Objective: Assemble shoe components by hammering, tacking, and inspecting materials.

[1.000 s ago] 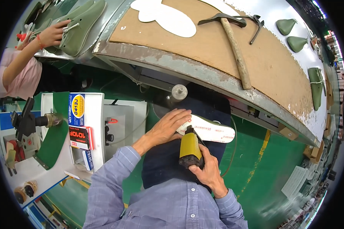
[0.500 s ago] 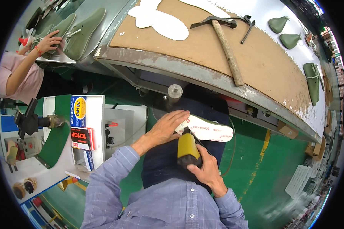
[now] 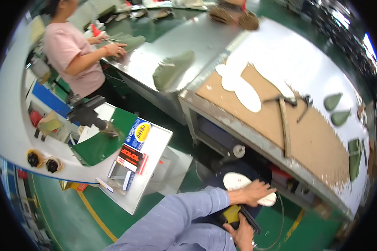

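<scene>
My left hand (image 3: 257, 193) lies across a white insole (image 3: 235, 181) on my lap, its fingers bent over the far side. Both ends of the insole show to either side of the hand; what lies beneath it is mostly hidden. Just nearer to me, my right hand (image 3: 244, 234) grips a yellow and black staple gun (image 3: 232, 214). The gun lies beside the insole, apart from it as far as I can see, with its long black part pointing right. A thin air hose (image 3: 282, 217) curves up on the right.
A workbench (image 3: 318, 154) ahead carries a hammer (image 3: 285, 129), pincers (image 3: 305, 108), white cutouts (image 3: 249, 95) and green shoe lasts (image 3: 355, 159). On the left, a white stand (image 3: 155, 146) holds small boxes (image 3: 130, 158). A co-worker (image 3: 71, 54) handles green lasts at a metal table (image 3: 138, 69).
The view has swung left, showing more of the co-worker. My left hand has shifted from the insole's left end to its middle right. The staple gun has come off the insole and turned.
</scene>
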`<state>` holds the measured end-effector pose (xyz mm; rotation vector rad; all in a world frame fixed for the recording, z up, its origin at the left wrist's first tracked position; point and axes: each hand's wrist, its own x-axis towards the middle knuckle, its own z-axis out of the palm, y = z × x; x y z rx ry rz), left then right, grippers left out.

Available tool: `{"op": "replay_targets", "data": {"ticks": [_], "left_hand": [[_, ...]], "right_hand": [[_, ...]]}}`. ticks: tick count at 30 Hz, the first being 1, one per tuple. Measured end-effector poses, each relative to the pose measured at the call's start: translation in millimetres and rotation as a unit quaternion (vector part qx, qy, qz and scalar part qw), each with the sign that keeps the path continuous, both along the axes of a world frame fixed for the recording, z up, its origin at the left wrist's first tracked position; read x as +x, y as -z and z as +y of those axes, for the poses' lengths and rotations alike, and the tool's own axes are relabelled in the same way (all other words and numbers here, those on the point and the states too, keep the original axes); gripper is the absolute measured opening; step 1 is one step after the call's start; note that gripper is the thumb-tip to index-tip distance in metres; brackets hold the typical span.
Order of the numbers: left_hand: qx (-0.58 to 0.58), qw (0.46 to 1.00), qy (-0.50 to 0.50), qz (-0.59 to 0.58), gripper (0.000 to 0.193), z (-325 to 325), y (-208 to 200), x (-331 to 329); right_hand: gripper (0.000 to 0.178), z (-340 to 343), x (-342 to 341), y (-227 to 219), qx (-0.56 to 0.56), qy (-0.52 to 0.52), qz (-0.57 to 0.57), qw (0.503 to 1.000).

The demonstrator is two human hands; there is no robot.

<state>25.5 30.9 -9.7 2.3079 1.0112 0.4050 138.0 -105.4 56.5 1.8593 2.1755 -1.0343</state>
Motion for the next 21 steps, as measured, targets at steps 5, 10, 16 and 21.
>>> {"op": "replay_targets", "data": {"ticks": [5, 10, 16, 21], "left_hand": [[0.004, 0.903, -0.226, -0.364, 0.090, -15, -147, -95], [0.143, 0.616, -0.386, -0.672, 0.040, 10, -194, -214], [0.274, 0.597, -0.753, -0.041, 0.074, 19, -91, -371], [0.340, 0.615, -0.711, -0.001, 0.066, 53, -83, -365]], "right_hand": [[0.076, -6, 12, 0, -0.071, 0.061, 0.106, 0.990], [0.076, -4, 19, -1, -0.035, 0.058, 0.099, 0.993], [0.075, -5, 15, 22, -0.014, 0.029, 0.158, 0.987], [0.066, -4, 9, 29, 0.013, 0.003, 0.137, 0.990]]}}
